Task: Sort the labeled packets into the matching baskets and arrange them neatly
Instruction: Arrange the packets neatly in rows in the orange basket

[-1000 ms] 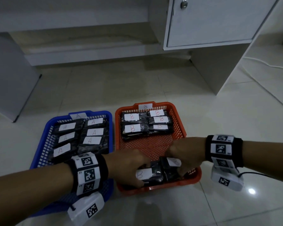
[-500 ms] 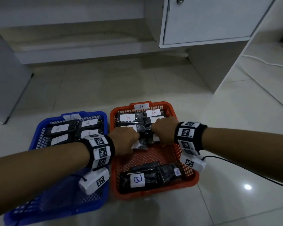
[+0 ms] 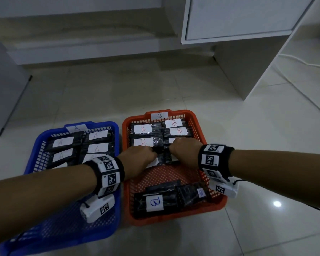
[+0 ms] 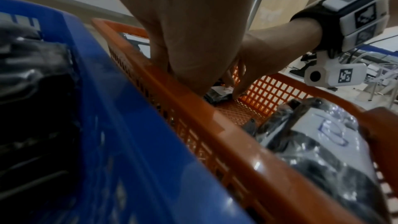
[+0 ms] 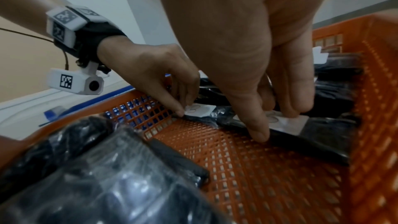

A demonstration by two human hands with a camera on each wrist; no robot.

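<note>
While both hands work inside the orange basket (image 3: 215, 206), each grasps one black packet in the row at mid-basket. The left hand (image 3: 139, 159) pinches the left packet (image 5: 198, 113) at its near edge, thumb and curled fingers (image 5: 189, 94) closing on the white label. The right hand (image 3: 186, 152) pinches the right packet (image 5: 301, 135) likewise, thumb tip on the near edge, fingers (image 5: 301, 91) bent down over its label. Both packets lie flat on the basket floor, just beside the rows of B-labeled packets (image 3: 142, 128) at the far end. Two more B packets (image 3: 155, 203) lie at the near end. Beside it, touching, the blue basket (image 3: 100, 230) holds A-labeled packets (image 3: 97, 148).
</note>
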